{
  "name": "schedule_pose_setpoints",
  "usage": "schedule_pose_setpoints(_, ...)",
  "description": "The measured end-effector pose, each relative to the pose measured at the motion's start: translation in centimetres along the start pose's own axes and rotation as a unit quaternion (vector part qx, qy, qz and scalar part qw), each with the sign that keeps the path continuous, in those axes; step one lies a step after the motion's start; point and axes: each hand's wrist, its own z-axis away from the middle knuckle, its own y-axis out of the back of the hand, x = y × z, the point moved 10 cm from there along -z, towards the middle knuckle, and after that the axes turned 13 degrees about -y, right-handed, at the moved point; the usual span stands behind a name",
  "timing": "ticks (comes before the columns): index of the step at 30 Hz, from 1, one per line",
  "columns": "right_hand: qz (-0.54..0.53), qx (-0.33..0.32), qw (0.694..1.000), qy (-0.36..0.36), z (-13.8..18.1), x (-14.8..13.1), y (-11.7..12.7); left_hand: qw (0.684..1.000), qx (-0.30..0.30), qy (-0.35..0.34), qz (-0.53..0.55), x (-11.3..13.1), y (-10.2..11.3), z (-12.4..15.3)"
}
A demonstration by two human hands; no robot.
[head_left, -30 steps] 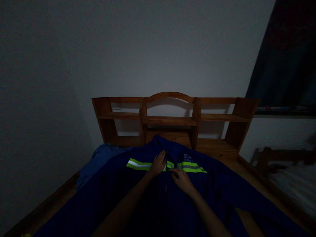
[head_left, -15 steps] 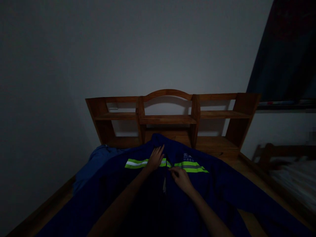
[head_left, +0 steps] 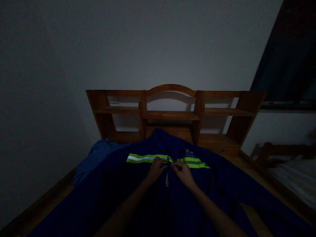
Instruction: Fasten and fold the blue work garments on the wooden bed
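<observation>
Jacket (head_left: 182, 210): lay spread, dark blue, in front of the wooden shelf unit (head_left: 170, 115).
Left hand (head_left: 156, 169): fingers were clamped on 1 side of the jacket's front, by the reflective stripe (head_left: 140, 158).
Right hand (head_left: 184, 172): fingertips were pinched on the other side.
Blue cloth (head_left: 98, 154): lay crumpled beside the jacket.

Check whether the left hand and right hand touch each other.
Apart: the head view shows a narrow strip of the jacket between the left hand and right hand.
</observation>
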Motion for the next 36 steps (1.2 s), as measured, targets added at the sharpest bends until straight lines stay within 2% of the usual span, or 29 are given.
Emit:
schedule_pose_setpoints(4, -0.009, -0.007, 1.0, 0.006, 0.0, 0.1, -0.2, 1.0, 0.022, 0.007, 0.007, -0.2, 0.3, 0.1)
schedule_pose_setpoints(10, -0.015, -0.025, 0.999, 0.027, 0.4, -0.6, -0.5, 0.999, 0.04, -0.025, -0.006, 0.4, 0.4, 0.6)
schedule_pose_setpoints(15, -0.003, -0.029, 0.999, 0.042, 0.7, -1.3, -0.5, 0.999, 0.035, 0.01, 0.017, 0.4, 0.2, 0.3)
schedule_pose_setpoints(22, 0.012, -0.025, 0.998, 0.059, 0.7, -2.0, -0.7, 0.997, 0.065, 0.014, 0.039, 2.4, 0.7, 0.1)
schedule_pose_setpoints(27, 0.013, -0.029, 0.998, 0.062, 0.5, -1.9, -0.9, 0.995, 0.075, 0.059, 0.015, 0.7, 0.5, 0.4)
schedule_pose_setpoints(32, 0.029, -0.022, 0.998, 0.052, 0.2, -1.3, -1.1, 0.998, 0.056, 0.022, 0.024, 0.4, -0.2, -0.1)
schedule_pose_setpoints(36, 0.032, -0.026, 0.998, 0.051, 0.2, -1.2, -1.1, 0.997, 0.054, 0.033, 0.052, 0.5, 0.0, 0.0)
